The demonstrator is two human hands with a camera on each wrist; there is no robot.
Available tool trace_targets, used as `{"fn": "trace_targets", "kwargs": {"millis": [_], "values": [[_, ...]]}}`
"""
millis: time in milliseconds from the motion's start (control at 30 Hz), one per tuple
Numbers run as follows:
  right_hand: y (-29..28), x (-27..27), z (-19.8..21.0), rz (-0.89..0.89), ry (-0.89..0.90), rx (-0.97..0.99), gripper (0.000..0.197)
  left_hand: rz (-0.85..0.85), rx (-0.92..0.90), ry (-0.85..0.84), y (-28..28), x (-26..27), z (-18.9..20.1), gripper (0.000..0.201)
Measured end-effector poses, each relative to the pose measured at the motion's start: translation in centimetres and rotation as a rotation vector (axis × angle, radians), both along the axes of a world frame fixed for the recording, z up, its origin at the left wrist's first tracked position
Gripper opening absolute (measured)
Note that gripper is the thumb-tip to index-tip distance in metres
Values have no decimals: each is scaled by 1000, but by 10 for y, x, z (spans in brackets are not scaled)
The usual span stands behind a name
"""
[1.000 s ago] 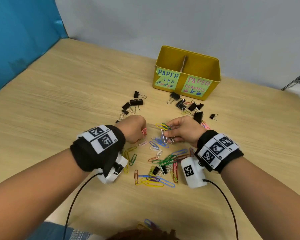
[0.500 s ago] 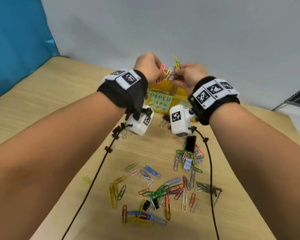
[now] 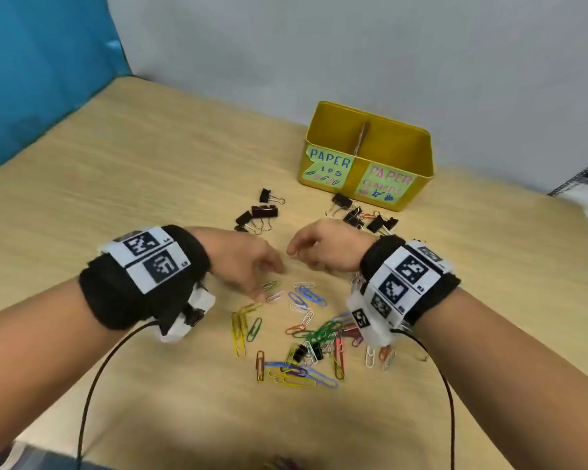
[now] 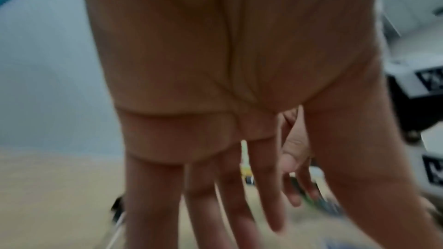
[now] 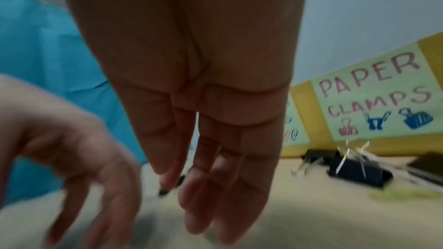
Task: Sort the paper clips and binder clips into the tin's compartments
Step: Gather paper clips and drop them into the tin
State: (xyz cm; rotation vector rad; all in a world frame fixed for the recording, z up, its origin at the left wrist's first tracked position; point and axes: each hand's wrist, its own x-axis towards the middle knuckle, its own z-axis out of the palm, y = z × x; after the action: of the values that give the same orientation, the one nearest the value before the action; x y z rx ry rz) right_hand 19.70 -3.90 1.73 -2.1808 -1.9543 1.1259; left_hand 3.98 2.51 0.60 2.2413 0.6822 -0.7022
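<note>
Both hands empty, fingers loose: left hand (image 3: 248, 262), right hand (image 3: 323, 247) over paper clips (image 3: 306, 320). Clips light, thin, slippery, tangle-prone; pinch at wire loop.

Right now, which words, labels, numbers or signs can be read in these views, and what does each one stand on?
"PAPER CLAMPS", in pink, on the right green label on the front of the yellow tin, above small binder clip drawings.
"PAPER", in blue, on the left green label; the second line reads only "IPS", above tiny clip drawings.
Wristband markers: black-and-white codes, small print too blurred to read.
</note>
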Motion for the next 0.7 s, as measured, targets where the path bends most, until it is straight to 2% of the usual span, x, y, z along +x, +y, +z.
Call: {"fn": "trace_targets", "kwargs": {"millis": [100, 200, 267, 333, 367, 433, 467, 533, 700], "values": [[-24, -20, -22, 107, -126, 3, 34, -14, 174, -50, -24, -12, -16, 59], [-47, -26, -29, 137, -83, 5, 31, -50, 123, -63, -43, -22, -22, 62], [-58, -23, -27, 108, -41, 37, 30, -42, 115, -69, -53, -30, -20, 73], [-65, -16, -25, 54, -73, 99, 29, -11, 164, -51, -61, -37, -19, 87], [-69, -13, -25, 36, -110, 104, 32, -1, 199, -34, -66, -38, -19, 92], [-75, -12, -26, 27, -180, 30, 53, 22, 252, -9, -79, -37, -21, 96], [-78, -16, -28, 20, -188, -4, 63, 32, 274, -12, -87, -34, -22, 95], [-82, -26, -31, 29, -172, 0, 69, 51, 324, -41, -100, -26, -25, 88], [-74, -35, -35, 79, -130, 88, 44, 176, 285, -122, -92, -17, -31, 50]]}}
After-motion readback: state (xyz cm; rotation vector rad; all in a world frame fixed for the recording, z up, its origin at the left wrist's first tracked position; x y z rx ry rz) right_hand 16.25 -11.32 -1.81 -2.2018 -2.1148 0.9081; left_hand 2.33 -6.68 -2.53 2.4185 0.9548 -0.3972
